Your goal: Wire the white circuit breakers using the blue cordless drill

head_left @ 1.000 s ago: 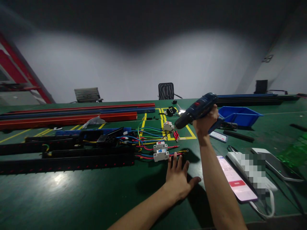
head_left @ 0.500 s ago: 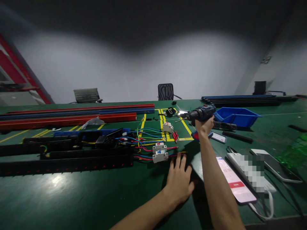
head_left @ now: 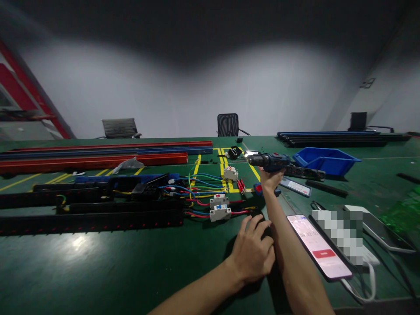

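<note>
My right hand [head_left: 272, 178] grips the handle of a blue and black cordless drill [head_left: 274, 162]. Its bit points left, above the yellow-taped part of the table. My left hand [head_left: 252, 249] rests low over the green tabletop, fingers loosely bent and apart, holding nothing. Just beyond its fingertips lie red and yellow wire ends [head_left: 246, 211]. These run from a white circuit breaker [head_left: 220, 212] with a blue switch. Behind it sits another breaker [head_left: 219, 200] with a red switch, and a third breaker [head_left: 231, 173] lies farther back. Long black rails [head_left: 98, 221] stretch to the left.
A blue bin [head_left: 326, 161] stands right of the drill. Closer in lie a lit phone [head_left: 320, 247], a white device [head_left: 331, 232] with a cable, and another phone [head_left: 377, 227]. Orange rails [head_left: 157, 158] lie at the back left; dark rails [head_left: 328, 139] lie at the back right.
My right hand has brought the drill slightly left and lower. My left hand has drawn back from the wire ends toward me, and its fingers have curled more.
</note>
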`<action>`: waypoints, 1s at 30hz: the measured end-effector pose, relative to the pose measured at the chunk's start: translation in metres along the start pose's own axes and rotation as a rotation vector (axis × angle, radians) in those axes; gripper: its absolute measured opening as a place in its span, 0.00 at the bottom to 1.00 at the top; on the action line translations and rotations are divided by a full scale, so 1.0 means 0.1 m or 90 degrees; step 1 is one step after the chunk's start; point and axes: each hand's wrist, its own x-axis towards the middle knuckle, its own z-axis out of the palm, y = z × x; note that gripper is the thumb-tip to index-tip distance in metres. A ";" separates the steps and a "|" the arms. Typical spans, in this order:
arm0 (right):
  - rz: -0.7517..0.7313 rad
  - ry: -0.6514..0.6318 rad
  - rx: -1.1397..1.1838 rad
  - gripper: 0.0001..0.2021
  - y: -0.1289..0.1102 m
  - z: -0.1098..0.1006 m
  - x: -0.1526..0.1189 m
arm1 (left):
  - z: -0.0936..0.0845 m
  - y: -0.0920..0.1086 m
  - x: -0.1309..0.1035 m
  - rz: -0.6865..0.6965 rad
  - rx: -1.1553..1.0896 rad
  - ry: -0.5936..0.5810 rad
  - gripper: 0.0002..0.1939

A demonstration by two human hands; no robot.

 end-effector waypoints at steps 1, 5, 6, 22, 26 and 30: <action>-0.006 -0.001 -0.020 0.43 0.02 0.02 -0.04 | -0.02 -0.01 0.01 0.004 0.004 0.018 0.17; -0.049 -0.050 -0.081 0.43 0.09 0.02 -0.12 | -0.16 -0.19 0.04 0.032 0.040 0.151 0.14; -0.065 -0.069 -0.089 0.40 0.12 0.00 -0.12 | -0.20 -0.28 0.04 0.048 0.055 0.197 0.15; -0.065 -0.129 -0.155 0.31 0.36 -0.48 -0.34 | -0.43 -1.12 -0.29 -0.136 0.112 0.117 0.23; -0.067 -0.071 -0.177 0.38 0.08 -0.63 -0.48 | -0.51 -1.16 -0.32 -0.193 0.119 0.004 0.29; -0.154 -0.038 -0.187 0.21 -0.37 -0.77 -0.79 | -0.62 -1.28 -0.37 -0.183 0.108 -0.132 0.35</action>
